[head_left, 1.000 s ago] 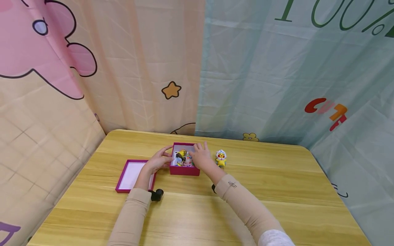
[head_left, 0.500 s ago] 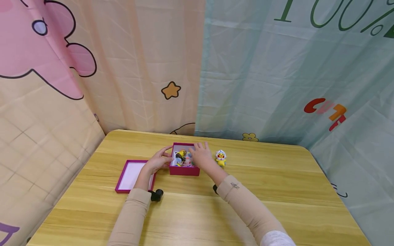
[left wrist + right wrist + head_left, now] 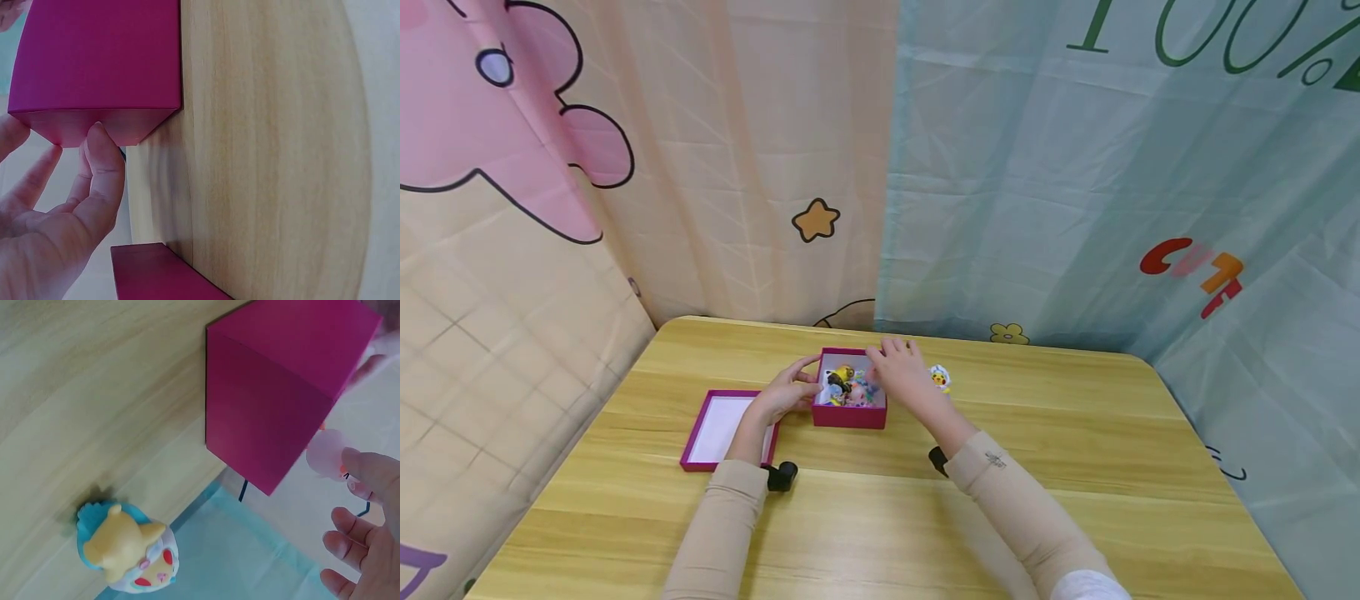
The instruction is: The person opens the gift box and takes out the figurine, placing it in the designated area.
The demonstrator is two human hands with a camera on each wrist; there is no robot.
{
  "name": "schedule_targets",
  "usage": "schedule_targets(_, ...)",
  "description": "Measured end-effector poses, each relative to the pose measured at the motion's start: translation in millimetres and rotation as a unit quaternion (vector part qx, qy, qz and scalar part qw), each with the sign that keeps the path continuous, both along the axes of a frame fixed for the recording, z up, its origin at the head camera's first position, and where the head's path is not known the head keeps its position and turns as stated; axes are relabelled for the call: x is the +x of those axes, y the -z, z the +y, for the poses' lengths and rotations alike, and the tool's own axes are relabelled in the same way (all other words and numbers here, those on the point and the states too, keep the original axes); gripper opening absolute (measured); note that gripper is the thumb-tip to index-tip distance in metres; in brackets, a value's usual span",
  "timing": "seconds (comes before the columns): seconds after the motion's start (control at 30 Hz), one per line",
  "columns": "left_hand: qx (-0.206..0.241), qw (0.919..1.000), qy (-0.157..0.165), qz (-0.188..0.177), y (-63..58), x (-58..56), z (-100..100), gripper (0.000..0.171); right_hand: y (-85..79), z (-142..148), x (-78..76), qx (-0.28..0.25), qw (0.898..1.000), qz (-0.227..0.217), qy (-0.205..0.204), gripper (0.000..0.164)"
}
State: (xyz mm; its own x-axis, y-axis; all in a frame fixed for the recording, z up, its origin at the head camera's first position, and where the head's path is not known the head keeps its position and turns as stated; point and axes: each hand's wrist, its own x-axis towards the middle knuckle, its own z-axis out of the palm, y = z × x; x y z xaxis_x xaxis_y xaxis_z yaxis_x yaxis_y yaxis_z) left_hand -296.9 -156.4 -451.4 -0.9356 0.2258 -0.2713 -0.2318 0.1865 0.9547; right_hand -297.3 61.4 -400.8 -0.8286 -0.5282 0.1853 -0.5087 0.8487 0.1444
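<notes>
The magenta box is open-topped and holds several small toy figurines. At its left wall, my left hand grips the box, thumb at the rim and other fingers against the outside, as the left wrist view shows. My right hand is over the box's right rim. It pinches a small pink figurine, which shows by the box edge in the right wrist view. Right of the box stands a yellow figurine with a white hood, partly hidden behind the right hand in the head view.
A magenta lid with a white inside lies left of the box, partly under the left wrist. The wooden table reaches back to printed curtains behind and at both sides.
My right hand has lifted a little and shifted right from inside the box to its right rim, with the pink figurine. The left hand and box have stayed in place.
</notes>
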Motion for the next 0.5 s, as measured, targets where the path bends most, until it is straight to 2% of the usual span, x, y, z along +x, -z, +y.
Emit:
schedule_targets(0.27, -0.007, 1.0000, -0.002, 0.004, 1.9, -0.3, 0, 0.061, -6.2, 22, 4.5, -0.035, 0.999, 0.036, -0.012, 0.023)
schedule_targets(0.5, -0.009, 0.9999, -0.005, -0.002, 1.0, -0.4, 0, 0.061, -4.1, 42, 5.5, -0.048, 0.998, 0.047, -0.001, 0.017)
